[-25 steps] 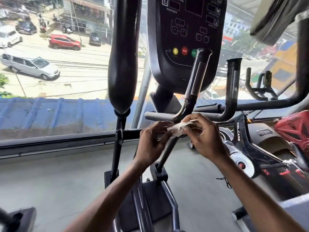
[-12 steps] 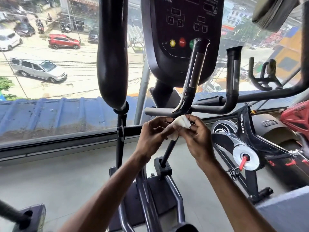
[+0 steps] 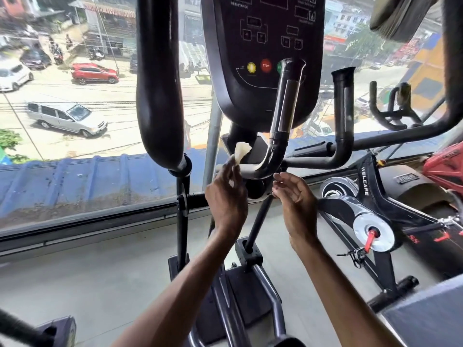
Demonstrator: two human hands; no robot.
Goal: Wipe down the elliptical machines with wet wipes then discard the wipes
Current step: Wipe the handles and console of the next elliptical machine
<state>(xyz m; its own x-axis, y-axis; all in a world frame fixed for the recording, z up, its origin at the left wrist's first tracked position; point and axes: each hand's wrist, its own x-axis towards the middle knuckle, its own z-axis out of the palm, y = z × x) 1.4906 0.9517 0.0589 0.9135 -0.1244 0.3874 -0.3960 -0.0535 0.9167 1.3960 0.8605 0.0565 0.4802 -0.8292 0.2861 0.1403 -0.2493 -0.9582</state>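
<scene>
Wet wipe [image 3: 241, 152] stuck up, crumpled, from the left hand [image 3: 226, 196], pinched in its fingertips just left of the curved handle [image 3: 271, 156] of the elliptical machine [image 3: 160, 96]. Right hand [image 3: 299, 200] hung loose near it, holding nothing. The console [image 3: 263, 71] was cut off at the top, its small buttons blurry. Grey floor [image 3: 100, 271] lay below; a big window [image 3: 75, 222] showed a street [image 3: 140, 88] far off.
</scene>
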